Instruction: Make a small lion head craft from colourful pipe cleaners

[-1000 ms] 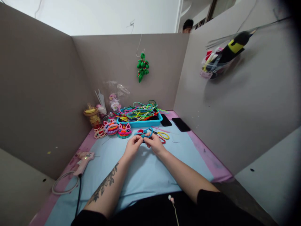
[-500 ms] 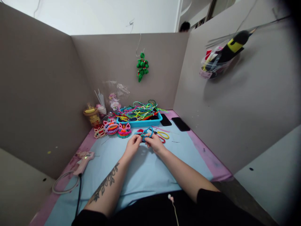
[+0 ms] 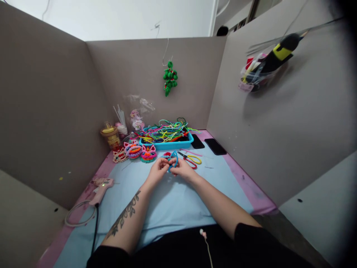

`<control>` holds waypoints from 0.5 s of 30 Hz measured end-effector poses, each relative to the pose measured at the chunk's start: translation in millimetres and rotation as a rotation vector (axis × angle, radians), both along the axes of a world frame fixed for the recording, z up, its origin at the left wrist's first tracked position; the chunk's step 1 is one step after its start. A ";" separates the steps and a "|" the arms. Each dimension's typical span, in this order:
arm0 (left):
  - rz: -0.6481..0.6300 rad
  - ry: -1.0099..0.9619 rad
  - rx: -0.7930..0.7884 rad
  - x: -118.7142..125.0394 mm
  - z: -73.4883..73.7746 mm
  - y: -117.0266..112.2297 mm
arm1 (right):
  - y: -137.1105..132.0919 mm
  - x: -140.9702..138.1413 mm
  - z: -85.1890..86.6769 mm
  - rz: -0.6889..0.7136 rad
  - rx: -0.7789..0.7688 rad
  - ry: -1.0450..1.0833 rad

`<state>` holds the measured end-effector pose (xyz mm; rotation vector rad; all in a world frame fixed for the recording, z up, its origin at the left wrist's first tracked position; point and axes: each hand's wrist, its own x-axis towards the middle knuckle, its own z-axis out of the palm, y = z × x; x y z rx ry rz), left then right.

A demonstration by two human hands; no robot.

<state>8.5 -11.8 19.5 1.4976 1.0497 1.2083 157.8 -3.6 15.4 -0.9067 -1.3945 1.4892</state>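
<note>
My left hand and my right hand meet over the light blue mat, fingers pinched together on a blue pipe cleaner bent into a loop. A small red and white piece lies just behind the loop. Scissors with yellow and red handles lie to the right of my hands. Beyond them a blue tray holds a tangle of coloured pipe cleaners.
Three fuzzy animal-face figures stand left of the tray, with a yellow jar behind. Two black phones lie at the back right. A pink glue gun with cable lies at the left. Grey partition walls enclose the desk; a green ornament hangs.
My hands have drawn a little closer together and the blue loop has turned more upright between my fingers. The view has shifted slightly.
</note>
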 end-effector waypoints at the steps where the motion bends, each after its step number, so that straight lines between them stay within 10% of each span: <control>1: 0.014 0.007 0.005 -2.4 -0.9 1.1 | 0.1 0.9 1.1 0.007 -0.003 -0.004; 9: 0.081 0.540 0.038 -29.5 -13.5 7.4 | 3.6 12.0 6.2 -0.227 0.062 -0.138; 15: 0.027 0.416 0.219 -12.5 2.3 -2.0 | 6.3 6.8 -6.1 -0.206 0.269 -0.214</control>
